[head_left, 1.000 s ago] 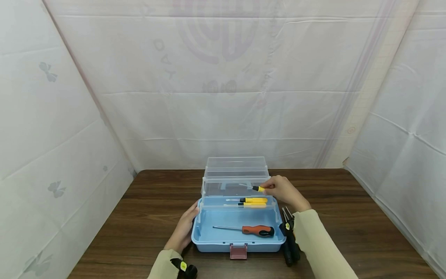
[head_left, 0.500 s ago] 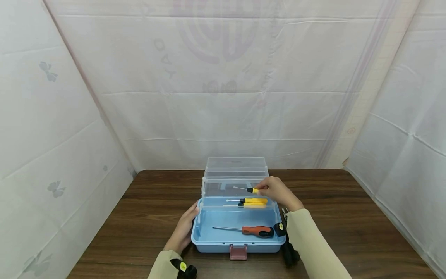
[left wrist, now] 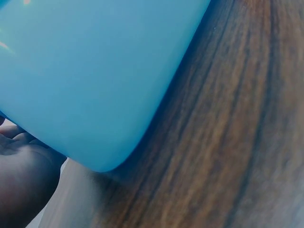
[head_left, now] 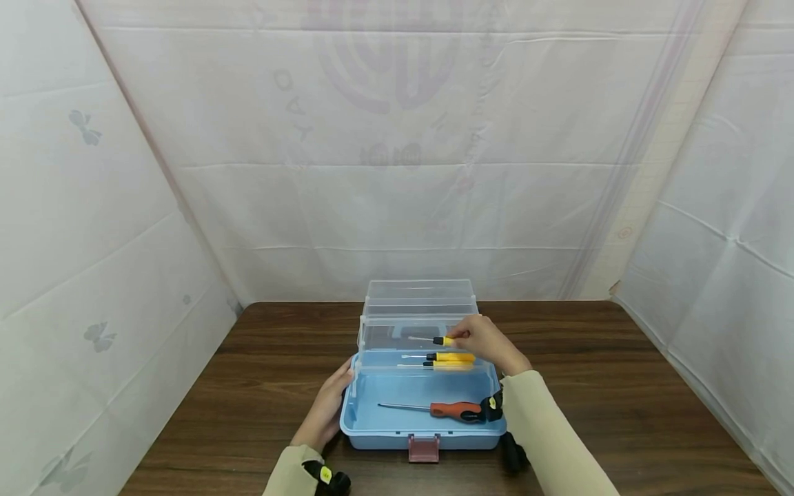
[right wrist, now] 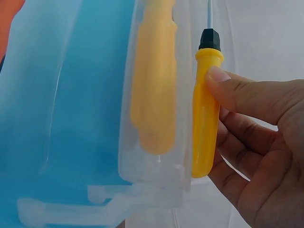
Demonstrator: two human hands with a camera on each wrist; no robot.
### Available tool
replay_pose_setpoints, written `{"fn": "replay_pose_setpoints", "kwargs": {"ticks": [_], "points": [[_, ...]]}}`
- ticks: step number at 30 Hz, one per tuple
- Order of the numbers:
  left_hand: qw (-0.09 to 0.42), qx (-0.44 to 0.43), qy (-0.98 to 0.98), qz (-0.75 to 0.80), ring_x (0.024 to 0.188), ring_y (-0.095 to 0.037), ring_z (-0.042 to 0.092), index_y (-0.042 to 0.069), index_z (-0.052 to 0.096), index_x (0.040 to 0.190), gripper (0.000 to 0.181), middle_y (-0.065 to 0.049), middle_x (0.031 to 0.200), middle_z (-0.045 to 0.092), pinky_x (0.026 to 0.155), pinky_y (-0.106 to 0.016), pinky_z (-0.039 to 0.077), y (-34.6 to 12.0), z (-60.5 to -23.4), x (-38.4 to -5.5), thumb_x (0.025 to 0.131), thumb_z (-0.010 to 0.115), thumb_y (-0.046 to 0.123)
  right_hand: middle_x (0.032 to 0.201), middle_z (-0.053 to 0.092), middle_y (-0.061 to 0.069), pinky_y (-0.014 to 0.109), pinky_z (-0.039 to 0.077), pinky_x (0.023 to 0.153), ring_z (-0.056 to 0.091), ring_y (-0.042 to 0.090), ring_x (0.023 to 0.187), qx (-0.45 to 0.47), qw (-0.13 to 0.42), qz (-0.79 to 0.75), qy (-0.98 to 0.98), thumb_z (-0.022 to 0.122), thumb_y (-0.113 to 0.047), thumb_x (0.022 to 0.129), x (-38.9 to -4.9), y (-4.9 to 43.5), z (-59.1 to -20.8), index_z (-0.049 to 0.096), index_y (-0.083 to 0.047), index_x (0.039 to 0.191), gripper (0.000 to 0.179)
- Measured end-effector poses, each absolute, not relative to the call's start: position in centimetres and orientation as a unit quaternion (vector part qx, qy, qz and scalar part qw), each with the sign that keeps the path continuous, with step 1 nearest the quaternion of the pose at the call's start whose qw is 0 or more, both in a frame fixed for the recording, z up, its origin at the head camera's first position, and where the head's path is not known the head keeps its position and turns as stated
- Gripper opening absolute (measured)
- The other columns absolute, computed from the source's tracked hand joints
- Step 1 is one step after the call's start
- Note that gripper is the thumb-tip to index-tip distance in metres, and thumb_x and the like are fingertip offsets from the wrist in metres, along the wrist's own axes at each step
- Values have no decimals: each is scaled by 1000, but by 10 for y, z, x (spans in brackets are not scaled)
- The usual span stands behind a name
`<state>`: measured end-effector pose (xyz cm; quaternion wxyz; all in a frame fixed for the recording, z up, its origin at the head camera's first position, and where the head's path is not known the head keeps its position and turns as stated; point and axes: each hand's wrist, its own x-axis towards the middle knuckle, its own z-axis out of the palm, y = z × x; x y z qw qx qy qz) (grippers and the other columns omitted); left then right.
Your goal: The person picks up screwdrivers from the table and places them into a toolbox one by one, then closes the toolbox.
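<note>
My right hand (head_left: pixel 486 339) pinches a small yellow screwdriver (right wrist: pixel 206 111) by its handle, thumb over the near side. Its black collar and thin shaft point left in the head view, over the clear tray (head_left: pixel 372 335) of the blue toolbox (head_left: pixel 372 442). Two more yellow screwdrivers (head_left: pixel 455 357) lie in the lower tray section, seen through its translucent wall in the right wrist view. At the box's left side rests my left hand (head_left: pixel 325 412), fingers along the wall; its fingers are mostly hidden in the left wrist view. An orange-and-black screwdriver (head_left: pixel 446 410) lies on the box floor.
A black-handled tool (head_left: pixel 513 453) lies beside the box's right wall, largely hidden under the right sleeve. The box's reddish latch (head_left: pixel 424 448) hangs at the front. The wooden table (head_left: pixel 273 386) meets white sheeting (head_left: pixel 397 207) at the back.
My right hand has moved left and slightly down with the small yellow screwdriver, lower over the tray. The right sleeve now covers more of the black-handled tool. My left hand stays put.
</note>
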<state>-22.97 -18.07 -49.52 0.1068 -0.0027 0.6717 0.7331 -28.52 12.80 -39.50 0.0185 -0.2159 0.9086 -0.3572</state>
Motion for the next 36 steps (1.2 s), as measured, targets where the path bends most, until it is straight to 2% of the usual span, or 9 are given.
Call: {"fn": "replay_pose_setpoints", "kwargs": {"ticks": [36], "points": [[101,-5,672,734,148,-38,11,9,18,154,56,-18,161,13,117,-56,16,-182,-496,-229,105,34,28,98,72,9,31,56,76,59,12,78,-215,39,-340,915,65,0,88,-287,110,-405,75,-1,100,16]]}}
